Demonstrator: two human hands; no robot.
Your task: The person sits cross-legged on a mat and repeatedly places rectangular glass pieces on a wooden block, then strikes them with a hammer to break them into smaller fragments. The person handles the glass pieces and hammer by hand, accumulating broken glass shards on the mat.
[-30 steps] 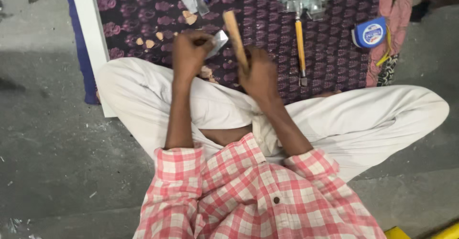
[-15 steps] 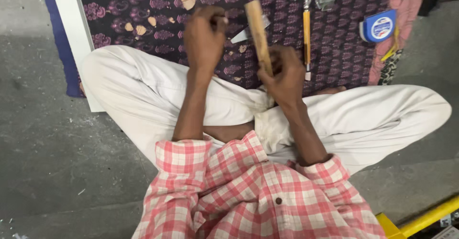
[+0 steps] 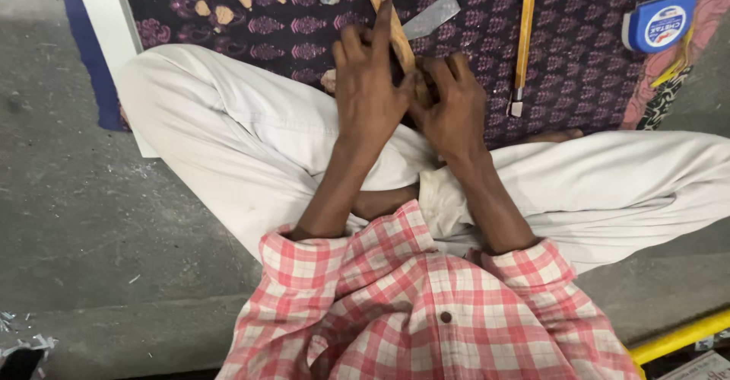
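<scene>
I sit cross-legged on the floor with both hands over a dark patterned cloth (image 3: 304, 30). My right hand (image 3: 456, 106) grips the lower end of a short wooden stick (image 3: 382, 3), which tilts up and to the left. My left hand (image 3: 369, 87) presses against the stick, its index finger lying along the wood. A flat metal blade (image 3: 432, 17) pokes out to the right from behind the stick, apparently held by my left hand. The two hands touch each other.
A yellow-handled chisel (image 3: 523, 38) lies on the cloth right of my hands, with a blue tape measure (image 3: 660, 21) at the far right. Wood chips (image 3: 220, 11) are scattered at the upper left. A white board edge (image 3: 114, 22) borders the cloth. Grey concrete floor (image 3: 68, 220) surrounds me.
My left hand has moved right and closed against the stick and my right hand. The blade now crosses behind the stick. The stick leans more to the left.
</scene>
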